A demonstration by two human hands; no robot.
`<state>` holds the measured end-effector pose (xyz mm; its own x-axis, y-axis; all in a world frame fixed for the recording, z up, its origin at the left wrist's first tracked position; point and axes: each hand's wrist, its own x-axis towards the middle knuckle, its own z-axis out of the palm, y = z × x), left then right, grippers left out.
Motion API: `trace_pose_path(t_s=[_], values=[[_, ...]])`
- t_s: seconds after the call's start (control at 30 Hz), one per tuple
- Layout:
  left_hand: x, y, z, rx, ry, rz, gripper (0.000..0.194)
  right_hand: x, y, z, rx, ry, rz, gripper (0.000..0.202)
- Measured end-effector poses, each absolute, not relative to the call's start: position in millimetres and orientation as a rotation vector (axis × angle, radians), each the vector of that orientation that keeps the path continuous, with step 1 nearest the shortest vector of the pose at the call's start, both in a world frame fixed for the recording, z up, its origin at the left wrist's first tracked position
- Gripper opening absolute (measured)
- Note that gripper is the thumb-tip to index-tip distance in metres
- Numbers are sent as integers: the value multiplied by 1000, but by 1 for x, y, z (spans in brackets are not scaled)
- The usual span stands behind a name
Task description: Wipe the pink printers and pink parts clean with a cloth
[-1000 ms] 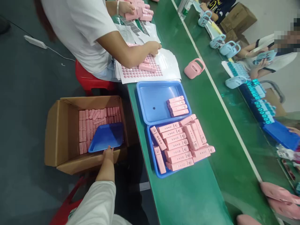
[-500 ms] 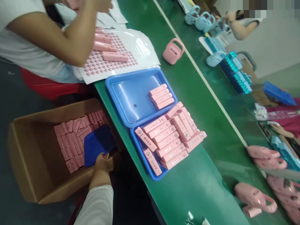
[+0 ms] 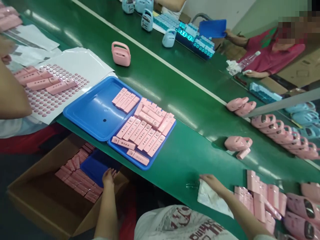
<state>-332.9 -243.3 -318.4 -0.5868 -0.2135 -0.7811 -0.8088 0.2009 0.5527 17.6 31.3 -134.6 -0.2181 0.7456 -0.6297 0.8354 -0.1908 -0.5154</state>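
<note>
Down in the cardboard box point(image 3: 37, 186), my left hand point(image 3: 109, 176) has its fingers closed on the edge of a blue tray point(image 3: 93, 166). Rows of pink slim pieces point(image 3: 82, 181) lie under and beside that tray. On the green table, my right hand point(image 3: 212, 184) is closed at the corner of a white cloth point(image 3: 212, 199); its fingertips are partly hidden. A clear plastic scrap point(image 3: 192, 185) lies just left of it. Two more blue trays sit at the table's edge: one point(image 3: 85, 116) mostly bare, the other point(image 3: 143, 166) piled with pink bar-shaped pieces point(image 3: 142, 133) bearing round icons.
At left, a co-worker's arm point(image 3: 12, 90) reaches over a sticker sheet point(image 3: 47, 106) with pink pieces on it. A pink handled case point(image 3: 121, 55) stands mid-table. More pink pieces point(image 3: 260, 200) and pink cases point(image 3: 237, 143) are at right. Across the table, a person holds a blue tray point(image 3: 212, 28).
The view has swung right, so the trays and box appear further left. My right hand and the white cloth have come into view. My left hand is still on the blue tray inside the box.
</note>
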Motion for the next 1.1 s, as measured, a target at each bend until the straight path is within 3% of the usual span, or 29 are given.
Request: trace_pose_path(t_s=[0.07,0.2,0.37,0.47,0.63,0.77,1.1], values=[[-343,-238,-288,-844,2012,1428,16,-23,45,-127,1819,1909,-1520,30],[-366,-215,-231,-535,2146,1512,24,-114,74,-145,1701,1907,-1708,11],[-383,-184,-190,-308,2203,1417,24,-195,86,-173,1665,1831,-1799,25],[-384,-173,-182,-241,2213,1361,20,-208,86,-180,1679,1832,-1787,31],[-378,-154,-182,-226,2158,1312,36,-208,87,-187,1694,1841,-1754,34],[-377,-142,-182,-282,2124,1276,28,-211,90,-188,1699,1869,-1725,34],[-369,-141,-187,-382,2084,1276,35,-208,92,-190,1663,2046,-1619,34]])
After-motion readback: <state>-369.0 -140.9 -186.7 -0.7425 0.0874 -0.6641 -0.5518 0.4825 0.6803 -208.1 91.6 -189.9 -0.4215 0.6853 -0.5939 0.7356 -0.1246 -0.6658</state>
